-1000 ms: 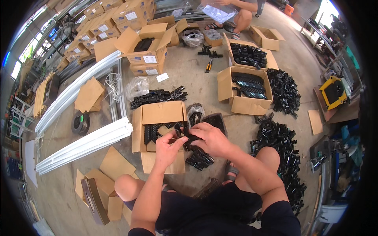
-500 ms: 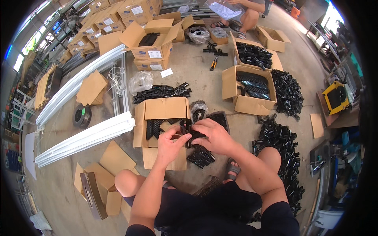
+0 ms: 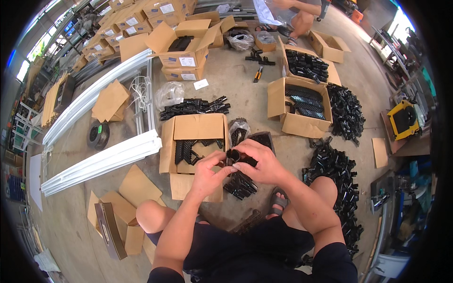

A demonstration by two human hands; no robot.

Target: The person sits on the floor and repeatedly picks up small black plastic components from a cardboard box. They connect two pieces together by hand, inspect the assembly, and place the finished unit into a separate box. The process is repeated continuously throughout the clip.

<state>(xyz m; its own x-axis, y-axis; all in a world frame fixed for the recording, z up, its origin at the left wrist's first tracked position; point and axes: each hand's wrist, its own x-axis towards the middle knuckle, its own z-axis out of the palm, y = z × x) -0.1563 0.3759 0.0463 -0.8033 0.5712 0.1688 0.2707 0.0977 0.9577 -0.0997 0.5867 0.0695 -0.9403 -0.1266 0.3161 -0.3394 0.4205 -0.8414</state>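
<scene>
Between my two hands, above the near right corner of an open cardboard box, is a black tube fitting with a round open end turned up toward me. My left hand grips its left side, thumb at the near side. From the right, my right hand closes round it, thumb tip close to the other thumb; the fingers partly hide the fitting. Rows of black parts lie inside the box. Just below my hands, a small pile of black fittings rests on the floor.
More black fittings are heaped at right and beyond the box. Another carton holds stacked black parts. White metal profiles lie at left. A utility knife is on the floor. Another person squats at the far side.
Both hands have shifted slightly right with the fitting. It has tipped, so its round opening shows more and its length less. The far person's hands and white sheet have moved a little.
</scene>
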